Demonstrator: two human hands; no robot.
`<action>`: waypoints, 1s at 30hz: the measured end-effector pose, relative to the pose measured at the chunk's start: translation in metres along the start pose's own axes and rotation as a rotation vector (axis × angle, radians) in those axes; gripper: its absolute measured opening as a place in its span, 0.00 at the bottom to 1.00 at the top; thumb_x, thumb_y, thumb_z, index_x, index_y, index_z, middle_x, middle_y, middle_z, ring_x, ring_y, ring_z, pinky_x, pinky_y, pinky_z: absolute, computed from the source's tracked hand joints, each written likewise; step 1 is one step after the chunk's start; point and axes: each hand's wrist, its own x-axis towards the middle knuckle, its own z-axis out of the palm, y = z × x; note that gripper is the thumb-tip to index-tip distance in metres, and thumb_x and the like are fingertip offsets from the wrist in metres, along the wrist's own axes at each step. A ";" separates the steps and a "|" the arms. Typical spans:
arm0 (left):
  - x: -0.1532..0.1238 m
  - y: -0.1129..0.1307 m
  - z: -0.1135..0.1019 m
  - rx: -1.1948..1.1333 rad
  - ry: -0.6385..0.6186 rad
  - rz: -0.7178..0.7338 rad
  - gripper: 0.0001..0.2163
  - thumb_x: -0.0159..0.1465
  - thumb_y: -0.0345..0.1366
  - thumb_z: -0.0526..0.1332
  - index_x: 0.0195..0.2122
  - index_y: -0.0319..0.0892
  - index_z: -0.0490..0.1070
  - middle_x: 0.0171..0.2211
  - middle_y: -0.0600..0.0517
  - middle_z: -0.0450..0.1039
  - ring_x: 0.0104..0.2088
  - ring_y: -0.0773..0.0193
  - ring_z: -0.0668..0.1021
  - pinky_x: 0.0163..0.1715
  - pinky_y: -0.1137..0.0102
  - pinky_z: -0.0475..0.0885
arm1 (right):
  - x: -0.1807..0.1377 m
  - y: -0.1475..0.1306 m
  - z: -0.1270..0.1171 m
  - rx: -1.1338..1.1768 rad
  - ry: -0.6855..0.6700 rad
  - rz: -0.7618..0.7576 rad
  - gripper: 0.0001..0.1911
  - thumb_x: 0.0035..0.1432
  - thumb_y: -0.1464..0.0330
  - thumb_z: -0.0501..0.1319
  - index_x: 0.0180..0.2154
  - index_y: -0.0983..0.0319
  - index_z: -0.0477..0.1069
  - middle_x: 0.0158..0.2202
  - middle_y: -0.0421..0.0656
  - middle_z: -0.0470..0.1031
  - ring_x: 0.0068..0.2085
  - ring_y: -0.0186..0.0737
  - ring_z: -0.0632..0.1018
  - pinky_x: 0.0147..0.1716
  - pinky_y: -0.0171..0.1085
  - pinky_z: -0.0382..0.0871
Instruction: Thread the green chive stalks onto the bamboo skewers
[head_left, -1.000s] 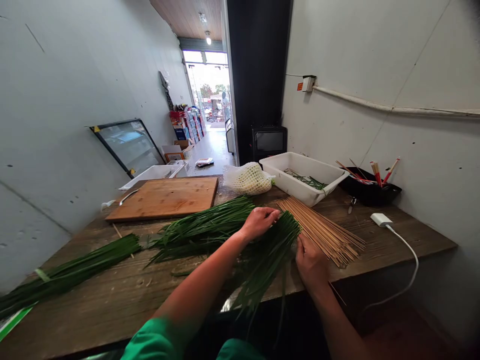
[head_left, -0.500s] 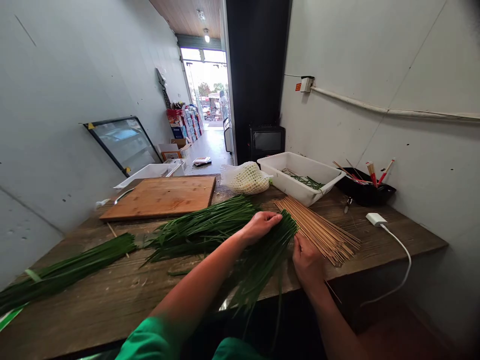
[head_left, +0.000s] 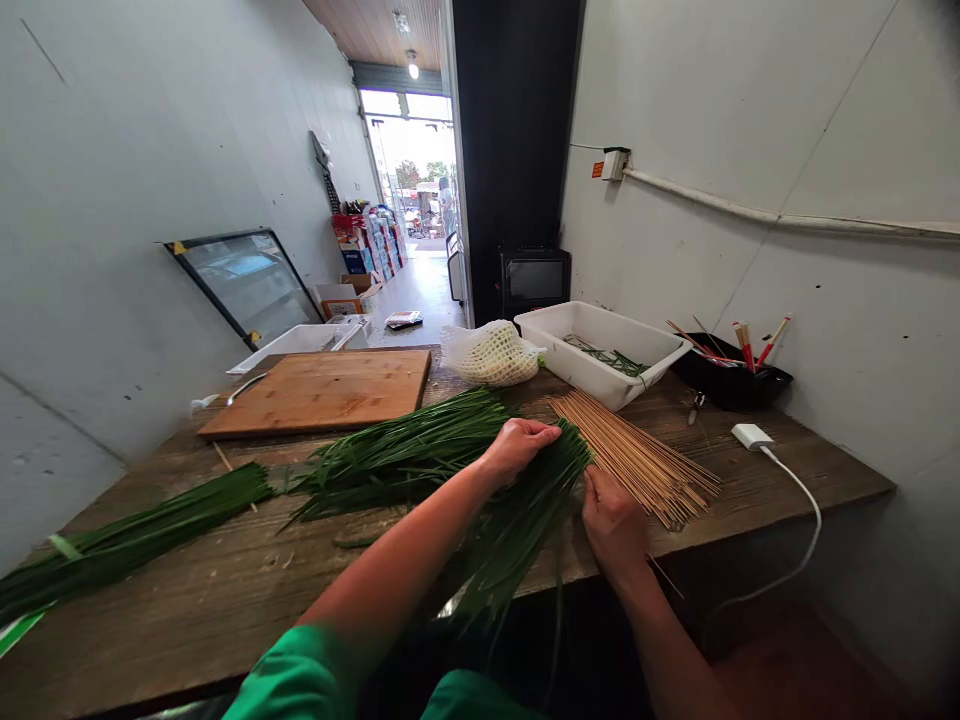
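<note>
Chives (head_left: pixel 525 520) lie bunched at the front edge of the table (head_left: pixel 247 590), tips hanging over. The left hand (head_left: pixel 517 445) is clamped over the bunch's cut end. The right hand (head_left: pixel 611 520) presses its side, fingers curled, perhaps pinching something; I cannot tell. Bamboo skewers (head_left: pixel 637 455) lie just beside, and 1 bigger chive pile (head_left: pixel 405 450) spreads leftward.

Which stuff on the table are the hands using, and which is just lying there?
In use: left hand and right hand on the chive bundle; bamboo skewers beside it.
Lying about: cutting board, mesh bag, white tub, charger, black tray.
</note>
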 end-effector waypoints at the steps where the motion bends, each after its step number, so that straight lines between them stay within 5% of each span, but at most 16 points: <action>1: 0.000 0.000 0.000 0.001 -0.001 -0.001 0.18 0.48 0.46 0.66 0.31 0.34 0.78 0.26 0.49 0.77 0.24 0.67 0.73 0.27 0.72 0.67 | 0.000 0.000 0.000 0.003 -0.007 -0.008 0.19 0.66 0.68 0.45 0.30 0.64 0.70 0.25 0.44 0.73 0.27 0.35 0.73 0.27 0.33 0.58; 11: 0.003 -0.005 0.007 0.160 0.102 -0.070 0.17 0.54 0.45 0.62 0.36 0.35 0.78 0.21 0.54 0.72 0.21 0.72 0.68 0.22 0.76 0.63 | -0.002 0.016 0.002 -0.130 -0.008 -0.063 0.21 0.65 0.65 0.45 0.27 0.63 0.70 0.16 0.40 0.66 0.19 0.34 0.64 0.22 0.35 0.49; 21: 0.017 -0.010 -0.001 0.253 0.142 -0.015 0.17 0.54 0.44 0.63 0.39 0.38 0.78 0.28 0.54 0.73 0.27 0.71 0.69 0.33 0.74 0.67 | 0.002 0.017 0.001 -0.222 -0.017 -0.033 0.19 0.60 0.62 0.48 0.30 0.63 0.74 0.19 0.43 0.69 0.17 0.34 0.61 0.20 0.36 0.46; 30: 0.012 -0.005 -0.007 0.096 0.144 -0.015 0.20 0.51 0.48 0.65 0.37 0.37 0.78 0.27 0.52 0.75 0.26 0.70 0.70 0.29 0.74 0.66 | 0.001 0.014 0.001 -0.236 0.004 -0.030 0.18 0.61 0.64 0.50 0.32 0.63 0.77 0.18 0.44 0.72 0.16 0.33 0.62 0.20 0.36 0.46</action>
